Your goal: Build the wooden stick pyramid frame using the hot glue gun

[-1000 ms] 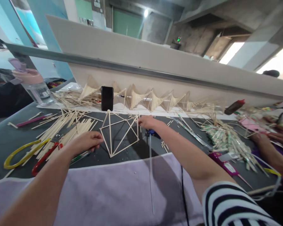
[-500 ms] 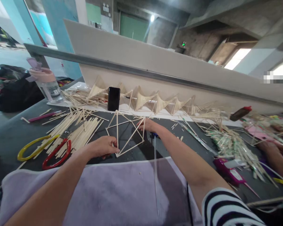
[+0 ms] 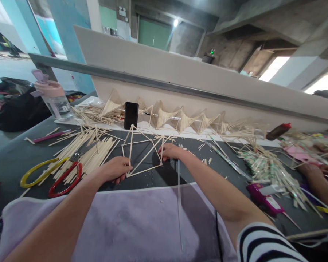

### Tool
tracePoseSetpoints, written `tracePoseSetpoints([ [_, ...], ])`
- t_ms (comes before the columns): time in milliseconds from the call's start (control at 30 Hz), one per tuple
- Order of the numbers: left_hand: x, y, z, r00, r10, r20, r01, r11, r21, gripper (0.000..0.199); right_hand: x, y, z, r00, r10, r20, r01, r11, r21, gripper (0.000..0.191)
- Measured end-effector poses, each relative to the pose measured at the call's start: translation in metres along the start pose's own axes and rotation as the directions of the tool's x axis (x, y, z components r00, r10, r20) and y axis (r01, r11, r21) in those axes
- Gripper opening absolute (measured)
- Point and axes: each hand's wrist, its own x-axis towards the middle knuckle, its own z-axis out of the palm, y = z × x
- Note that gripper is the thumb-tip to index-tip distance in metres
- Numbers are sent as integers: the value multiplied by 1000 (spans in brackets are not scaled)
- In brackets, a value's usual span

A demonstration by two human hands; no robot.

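"What's the room like?"

"Bare concrete overhead, and a pale panel [image 3: 153,58] rising behind the far edge of a dark bench [image 3: 19,149]."

"And the thing being handled?"

"An open stick frame [image 3: 146,155], just beyond the lilac cloth [image 3: 120,222] at the bench's near edge."

"How does it lie to the hands?"

"Between them. The left hand [image 3: 117,169] is at its near left corner, thumb and fingers pinching the upright stick there. The right hand [image 3: 169,151] is at its right side, fingertips right by the upright; whether they grip it, I cannot tell."

"And the arms?"

"Both stretch forward over the cloth and converge. The left slants in from the near left corner, fingers curled under; the right, in a striped sleeve [image 3: 265,238], comes from the near right, fingers bent and pointing left."

"What's around it?"

"A black phone [image 3: 131,115] stands upright just behind the frame. Loose sticks [image 3: 94,156] spread to the left, beside scissors [image 3: 75,156] with yellow and red handles. Twisted stick models [image 3: 187,120] line the far edge, with a bottle [image 3: 54,98] near the far left corner. Towards the right edge are a magenta glue gun [image 3: 265,200] and another person's hand [image 3: 308,171]."
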Motion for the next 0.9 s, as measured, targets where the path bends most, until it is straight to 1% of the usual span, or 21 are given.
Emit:
tracePoseSetpoints([
  [67,1,-4,-3,998,17,-55,-15,999,42,23,-1,2,0,1000,-2,-5,1,999,-37,13],
  [133,1,-6,-5,996,35,-84,-29,997,69,22,4,3,-6,999,-8,-48,4,997,-83,17],
  [267,0,-5,-5,995,23,-100,-13,995,97,20,31,-3,-23,978,-44,-204,7,984,-179,37],
  [333,-2,-3,-6,994,12,-109,0,994,110,20,47,-9,-28,965,-86,-248,28,973,-229,42],
  [400,-4,-1,-8,993,14,-119,3,991,137,19,62,-15,-28,961,-128,-244,56,958,-283,40],
  [533,-5,-3,-11,988,24,-151,4,984,180,20,78,-21,-21,972,-171,-158,99,917,-387,27],
  [667,-1,-9,-15,976,50,-214,-6,980,198,21,72,-17,-18,983,-158,-89,99,879,-467,29],
  [800,3,-14,-17,950,107,-294,-33,968,247,22,53,-11,-21,993,-103,-57,60,862,-503,30],
  [900,6,-16,-17,923,134,-360,-34,962,272,22,36,-3,-25,997,-56,-51,24,871,-491,29],
])
